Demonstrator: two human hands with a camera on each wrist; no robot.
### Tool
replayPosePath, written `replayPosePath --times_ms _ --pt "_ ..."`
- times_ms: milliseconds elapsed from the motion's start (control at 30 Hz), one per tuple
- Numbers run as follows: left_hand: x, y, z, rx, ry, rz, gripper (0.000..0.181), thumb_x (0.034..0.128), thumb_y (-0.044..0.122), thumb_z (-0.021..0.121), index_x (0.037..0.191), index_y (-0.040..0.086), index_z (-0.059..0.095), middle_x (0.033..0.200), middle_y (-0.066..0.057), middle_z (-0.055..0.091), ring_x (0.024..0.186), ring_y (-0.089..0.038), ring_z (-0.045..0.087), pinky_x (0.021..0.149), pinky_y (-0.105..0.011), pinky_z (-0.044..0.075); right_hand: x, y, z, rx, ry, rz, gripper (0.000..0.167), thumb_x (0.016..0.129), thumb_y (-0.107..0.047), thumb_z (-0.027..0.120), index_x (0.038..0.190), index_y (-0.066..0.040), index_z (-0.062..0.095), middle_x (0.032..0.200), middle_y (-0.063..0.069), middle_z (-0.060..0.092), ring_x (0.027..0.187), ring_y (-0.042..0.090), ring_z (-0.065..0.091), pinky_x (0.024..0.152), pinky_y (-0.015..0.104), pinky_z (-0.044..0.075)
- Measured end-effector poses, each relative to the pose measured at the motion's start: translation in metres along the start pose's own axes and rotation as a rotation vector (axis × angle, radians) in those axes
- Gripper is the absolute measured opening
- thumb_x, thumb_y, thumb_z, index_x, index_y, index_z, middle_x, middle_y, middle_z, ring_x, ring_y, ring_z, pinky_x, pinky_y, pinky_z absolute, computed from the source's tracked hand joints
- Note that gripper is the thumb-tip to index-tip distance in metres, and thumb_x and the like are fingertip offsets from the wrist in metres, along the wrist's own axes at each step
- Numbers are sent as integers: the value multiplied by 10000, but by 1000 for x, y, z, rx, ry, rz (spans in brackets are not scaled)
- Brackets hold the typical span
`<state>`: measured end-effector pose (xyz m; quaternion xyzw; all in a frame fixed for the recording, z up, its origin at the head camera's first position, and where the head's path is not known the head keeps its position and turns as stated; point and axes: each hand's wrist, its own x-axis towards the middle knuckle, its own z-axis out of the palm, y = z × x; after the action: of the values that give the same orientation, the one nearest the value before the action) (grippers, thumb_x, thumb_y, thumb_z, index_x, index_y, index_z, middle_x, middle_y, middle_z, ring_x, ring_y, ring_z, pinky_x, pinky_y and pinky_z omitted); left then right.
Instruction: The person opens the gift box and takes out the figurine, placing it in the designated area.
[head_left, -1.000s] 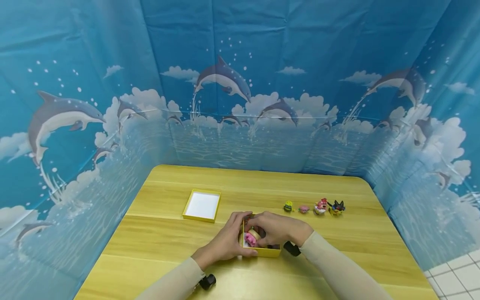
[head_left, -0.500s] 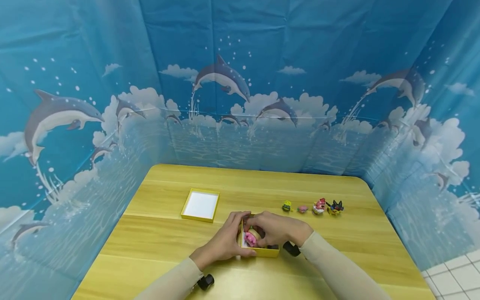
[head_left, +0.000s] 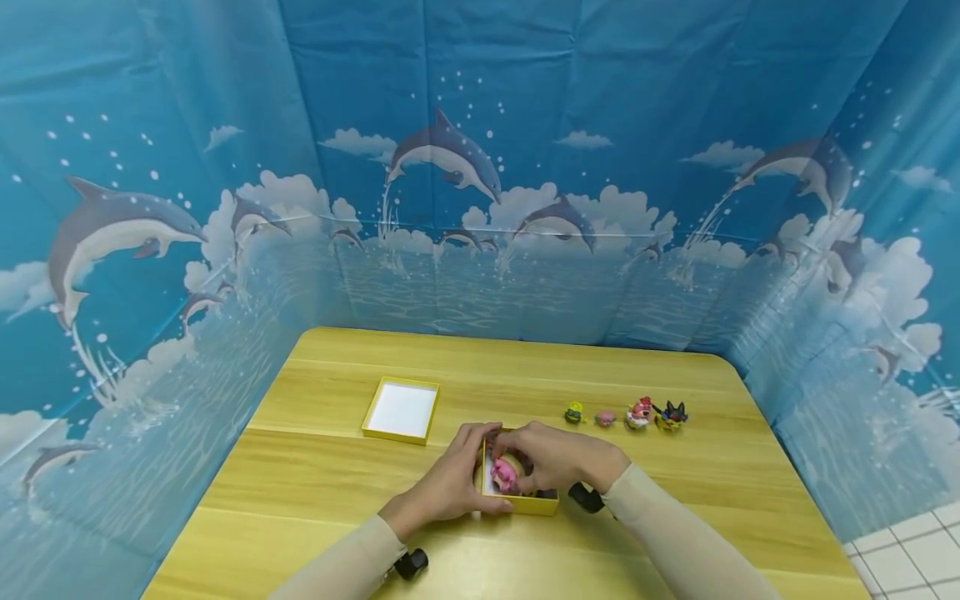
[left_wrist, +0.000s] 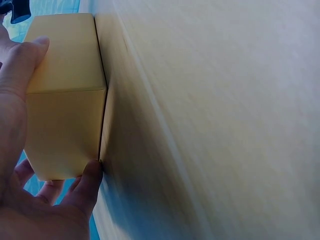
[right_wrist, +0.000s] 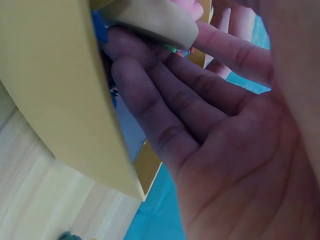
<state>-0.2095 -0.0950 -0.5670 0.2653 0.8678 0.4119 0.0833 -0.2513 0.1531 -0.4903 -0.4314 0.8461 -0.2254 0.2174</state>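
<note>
A yellow open-topped box (head_left: 536, 506) stands near the middle of the table. My left hand (head_left: 447, 483) grips its left end, with the thumb on the near wall and fingers round the far side; the left wrist view shows the box's outer walls (left_wrist: 65, 120). Inside the box, my right hand (head_left: 558, 457) holds a pink and cream toy figure (head_left: 504, 475) between thumb and fingers. In the right wrist view the fingers curl under the figure's cream-coloured part (right_wrist: 160, 22). Small blue and dark pieces show deeper in the box, mostly hidden by the fingers.
A shallow yellow box lid (head_left: 400, 410), white inside, lies at the back left. Several small figures stand in a row at the back right: a yellow-green one (head_left: 573, 412), a pink one (head_left: 605, 418), a pink-and-red one (head_left: 639, 413) and a black-eared one (head_left: 671, 416).
The pink figure has shifted slightly right and turned a little in the box with my right hand. My left hand keeps its grip. The head view has swung slightly.
</note>
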Motion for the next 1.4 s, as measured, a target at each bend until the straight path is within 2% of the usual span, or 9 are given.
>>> replayPosePath --times_ms 267,367,500,633,833,1000,1167,1400 --pt "1 1 -1 3 -5 0 1240 894 577 1014 1837 219 292 1764 -81 410 1586 -258 545 1322 -523 527 -6 4 0 8 38 -9 301 1028 -38 796 1278 -193 732 921 8 664 717 2 472 665 201 406" --pt "1 1 -2 9 -9 -6 1241 892 586 1012 1836 229 290 1773 -74 402 1561 -248 558 1310 -505 537 -10 4 0 -2 49 -1 321 1040 -57 792 1333 -177 736 954 24 670 740 21 489 685 210 419" --pt "0 1 -2 9 -12 -10 1243 886 588 1016 1835 245 290 1778 -71 398 1540 -242 568 1303 -492 542 -14 5 -1 -14 71 11 369 1052 -88 804 1408 -153 735 1037 -17 674 791 37 517 712 224 443" --pt "1 1 -2 18 -12 -5 1232 894 584 1011 1835 253 287 1780 -68 396 1553 -244 562 1309 -493 537 -18 4 -3 -19 95 25 377 1058 -104 811 1423 -157 729 1093 -68 667 828 63 549 733 234 464" --pt "1 1 -1 7 -15 -11 1234 896 582 1010 1835 237 289 1780 -76 393 1571 -265 553 1313 -519 534 -21 5 -4 -10 112 43 392 1064 -130 817 1442 -131 713 1095 -58 672 842 73 562 741 245 481" --pt "0 1 -1 -1 -18 -21 1241 897 578 1011 1840 234 282 1781 -81 390 1588 -283 546 1314 -531 537 -24 8 -2 0 142 52 406 1057 -139 828 1443 -125 701 1092 -60 695 865 73 616 768 252 540" --pt "1 1 -2 8 -19 -22 1239 897 568 1015 1841 245 279 1782 -91 391 1592 -294 546 1314 -542 536 -28 12 1 21 184 36 410 1040 -149 849 1423 -127 705 1179 -41 752 940 96 700 826 270 618" --pt "1 0 0 3 -12 -23 1242 891 563 1021 1839 237 287 1780 -82 393 1602 -285 540 1328 -538 521 -33 15 5 47 211 5 425 1082 -167 820 1491 -118 718 1378 1 779 1071 27 740 940 365 700"
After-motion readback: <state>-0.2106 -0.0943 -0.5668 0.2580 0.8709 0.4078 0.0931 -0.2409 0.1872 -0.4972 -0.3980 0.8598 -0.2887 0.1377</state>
